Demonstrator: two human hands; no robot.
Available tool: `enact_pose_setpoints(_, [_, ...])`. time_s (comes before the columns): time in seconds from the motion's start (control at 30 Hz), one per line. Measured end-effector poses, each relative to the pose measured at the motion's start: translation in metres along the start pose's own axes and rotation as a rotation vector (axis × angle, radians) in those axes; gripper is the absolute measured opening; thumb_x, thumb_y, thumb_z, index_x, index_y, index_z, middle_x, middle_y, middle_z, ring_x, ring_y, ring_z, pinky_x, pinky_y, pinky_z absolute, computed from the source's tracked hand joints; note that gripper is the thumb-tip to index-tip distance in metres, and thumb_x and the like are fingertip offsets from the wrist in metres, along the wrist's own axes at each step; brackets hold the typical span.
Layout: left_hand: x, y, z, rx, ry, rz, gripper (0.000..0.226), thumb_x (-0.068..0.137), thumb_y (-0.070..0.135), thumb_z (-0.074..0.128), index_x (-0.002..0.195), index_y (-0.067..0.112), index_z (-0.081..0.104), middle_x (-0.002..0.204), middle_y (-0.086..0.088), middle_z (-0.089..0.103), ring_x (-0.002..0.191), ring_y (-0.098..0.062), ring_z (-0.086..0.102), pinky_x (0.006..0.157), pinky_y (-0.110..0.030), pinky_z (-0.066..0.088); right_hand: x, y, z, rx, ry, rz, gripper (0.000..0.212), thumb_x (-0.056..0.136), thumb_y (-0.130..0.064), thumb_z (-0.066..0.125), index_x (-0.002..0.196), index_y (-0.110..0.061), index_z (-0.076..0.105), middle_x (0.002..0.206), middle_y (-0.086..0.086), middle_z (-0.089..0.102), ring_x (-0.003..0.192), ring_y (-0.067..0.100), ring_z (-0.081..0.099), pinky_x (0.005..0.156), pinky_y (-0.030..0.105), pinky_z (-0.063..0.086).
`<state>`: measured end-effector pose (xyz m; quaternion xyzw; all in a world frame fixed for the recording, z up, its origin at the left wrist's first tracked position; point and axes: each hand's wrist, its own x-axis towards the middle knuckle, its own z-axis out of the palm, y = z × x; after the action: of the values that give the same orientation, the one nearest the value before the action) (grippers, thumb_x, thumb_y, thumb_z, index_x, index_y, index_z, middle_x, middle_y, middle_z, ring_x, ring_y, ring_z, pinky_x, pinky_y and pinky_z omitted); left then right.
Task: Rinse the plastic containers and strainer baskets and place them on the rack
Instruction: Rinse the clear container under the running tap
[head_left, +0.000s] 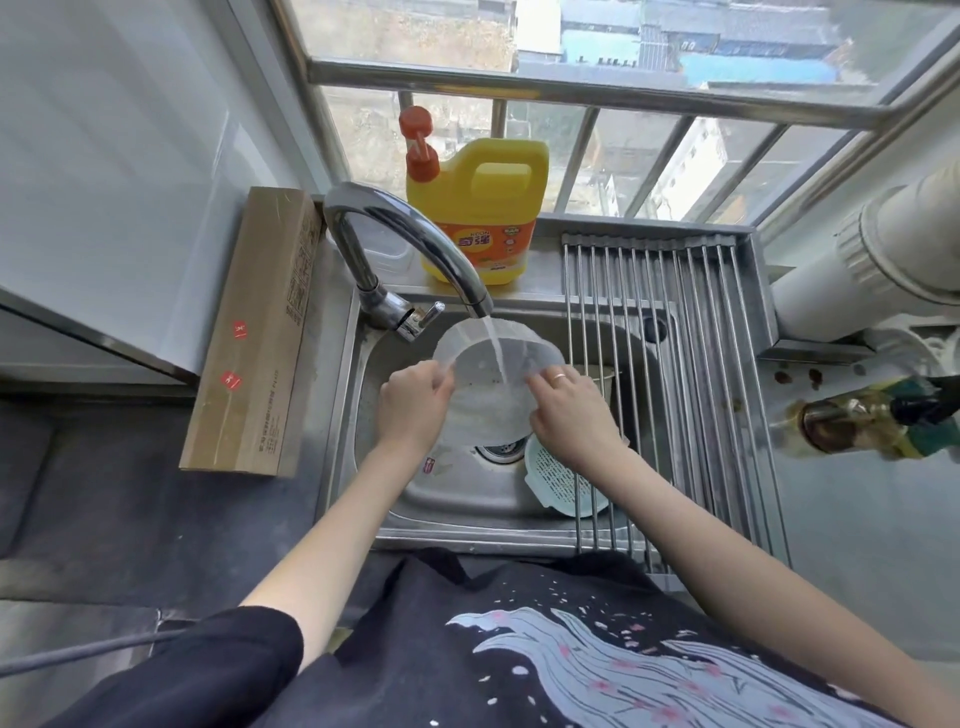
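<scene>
A clear plastic container (488, 395) is tilted under the running faucet (415, 249), with water streaming into it above the steel sink (452, 499). My left hand (413, 402) grips its left rim. My right hand (569, 410), with a ring on one finger, holds the right rim. A pale green strainer basket (558, 480) lies in the sink at the right, partly under my right forearm. The roll-up metal rack (675, 374) spans the sink's right side and carries nothing.
A yellow detergent jug (480, 208) with an orange pump stands behind the faucet. A long cardboard box (257, 338) lies on the counter at the left. A bottle (857, 421) and a white pipe (883, 249) are at the right.
</scene>
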<state>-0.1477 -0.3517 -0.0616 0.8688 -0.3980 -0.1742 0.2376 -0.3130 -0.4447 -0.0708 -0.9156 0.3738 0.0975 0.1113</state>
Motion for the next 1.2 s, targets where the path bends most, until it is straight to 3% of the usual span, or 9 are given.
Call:
enact_pose_setpoints(0.13, [0.002,-0.005,0.003,-0.060,0.064,-0.058,0.052,0.097,0.029,0.047,0.050,0.021,0.027,0.050,0.004,0.032,0.061,-0.032,0.046,0.057,-0.034,0.016,0.004,-0.029,0.007,-0.469,-0.294,0.112,0.069,0.099,-0.026,0.033,0.150,-0.002,-0.007,0.158,0.014,-0.015,0.144,0.045,-0.004,0.110,0.056,-0.017])
enact_pose_setpoints(0.33, [0.001,0.002,0.012,-0.095,0.086,0.008,0.053,0.096,0.029,0.050,0.051,0.023,0.023,0.053,-0.004,0.042,0.061,-0.035,0.049,0.058,-0.033,0.020,0.008,-0.075,0.013,-0.472,-0.305,-0.110,0.046,0.096,-0.026,0.043,0.137,-0.007,0.043,0.132,0.010,0.050,0.119,0.027,0.043,0.092,0.034,0.033])
enact_pose_setpoints(0.43, [0.003,-0.002,0.014,-0.140,0.116,-0.030,0.054,0.096,0.026,0.051,0.050,0.022,0.023,0.053,-0.010,0.046,0.060,-0.034,0.046,0.059,-0.033,0.017,0.014,-0.050,0.016,-0.493,-0.237,-0.099,0.064,0.096,-0.028,0.042,0.150,-0.001,0.019,0.154,0.015,0.025,0.143,0.032,0.016,0.116,0.045,0.012])
enact_pose_setpoints(0.53, [0.002,0.000,0.012,-0.185,0.138,-0.055,0.054,0.096,0.026,0.050,0.050,0.019,0.023,0.050,0.000,0.034,0.057,-0.027,0.038,0.058,-0.033,0.013,0.016,-0.027,0.015,-0.607,-0.292,0.076,0.073,0.101,-0.034,0.031,0.147,0.006,-0.009,0.157,0.022,-0.011,0.145,0.033,-0.017,0.110,0.046,-0.019])
enact_pose_setpoints(0.7, [0.001,0.003,0.017,-0.182,0.149,-0.076,0.055,0.096,0.027,0.051,0.049,0.019,0.023,0.049,0.002,0.032,0.056,-0.027,0.037,0.058,-0.034,0.013,0.013,-0.036,0.025,-0.198,-0.338,-0.045,0.074,0.091,-0.030,0.046,0.150,0.000,0.012,0.154,0.023,0.022,0.146,0.034,0.011,0.118,0.044,-0.006])
enact_pose_setpoints(0.87, [0.002,0.002,0.019,-0.320,0.124,-0.192,0.056,0.094,0.028,0.055,0.048,0.016,0.025,0.046,0.000,0.030,0.053,-0.022,0.032,0.055,-0.034,0.013,0.014,-0.039,0.016,-0.287,-0.262,0.077,0.074,0.093,-0.033,0.046,0.148,0.006,0.016,0.155,0.026,0.012,0.146,0.039,0.005,0.117,0.049,-0.007])
enact_pose_setpoints(1.03, [0.003,-0.008,0.034,-0.794,-0.069,-0.584,0.041,0.092,0.029,0.060,0.056,0.014,0.046,0.044,0.000,0.051,0.035,-0.004,0.050,0.036,-0.016,0.038,0.009,-0.036,0.003,-0.294,-0.127,-0.247,0.021,0.071,-0.005,0.064,0.089,-0.016,0.071,0.082,0.006,0.072,0.081,0.024,0.066,0.086,0.035,0.045])
enact_pose_setpoints(1.1, [0.003,-0.010,0.040,-1.025,-0.175,-0.704,0.028,0.092,0.028,0.060,0.069,0.013,0.055,0.050,0.000,0.060,0.044,-0.009,0.057,0.043,-0.022,0.046,0.003,-0.028,-0.012,-0.331,0.028,-0.374,0.013,0.049,-0.006,0.063,0.048,-0.019,0.065,0.045,-0.003,0.060,0.052,0.017,0.058,0.072,0.027,0.047])
enact_pose_setpoints(1.2, [0.006,-0.006,0.047,-1.207,-0.321,-0.725,0.020,0.094,0.028,0.055,0.085,0.012,0.061,0.075,-0.009,0.065,0.067,-0.022,0.060,0.062,-0.034,0.048,-0.010,-0.021,-0.022,-0.441,0.140,-0.468,0.009,0.048,-0.012,0.059,0.044,-0.019,0.063,0.043,-0.005,0.056,0.057,0.018,0.057,0.075,0.032,0.034])
